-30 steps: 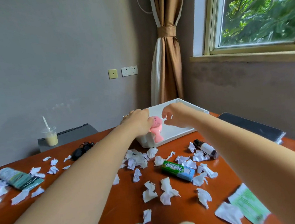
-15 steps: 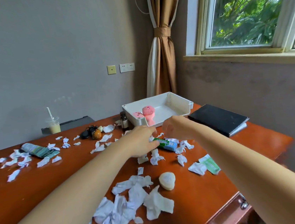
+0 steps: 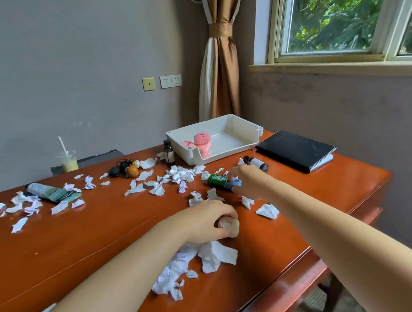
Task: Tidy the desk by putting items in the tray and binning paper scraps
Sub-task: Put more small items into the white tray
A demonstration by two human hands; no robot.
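Paper scraps (image 3: 199,261): a crumpled white pile lies on the near part of the counter (image 3: 81,247), just below the left hand (image 3: 205,222); more pieces are scattered over the middle and left of the surface.

Left hand: the grip is closed, with the fingers curled over a round pale disc (image 3: 231,226) that sits on the counter at the far edge of the pile.

Right hand (image 3: 250,181): it is farther out and to the right. The grip is closed on the blue end of a green pack (image 3: 218,179), fingers above and thumb below. The pack lies flat among the scraps.

Beyond the right hand, a small bottle (image 3: 255,163) lies on its side. A black notebook (image 3: 294,149) lies flat to its right, near the counter's right edge.

At the left, a squeezed tube (image 3: 50,192) lies among the scraps. A bunch of keys (image 3: 124,167) sits near the middle.

Tray (image 3: 227,152): white, at the far edge of the counter. It holds two pink items (image 3: 201,139) at its left side. A dark bottle (image 3: 168,151) stands upright just beside its left wall.

A cup with a straw (image 3: 68,160) stands behind the counter at the far left.
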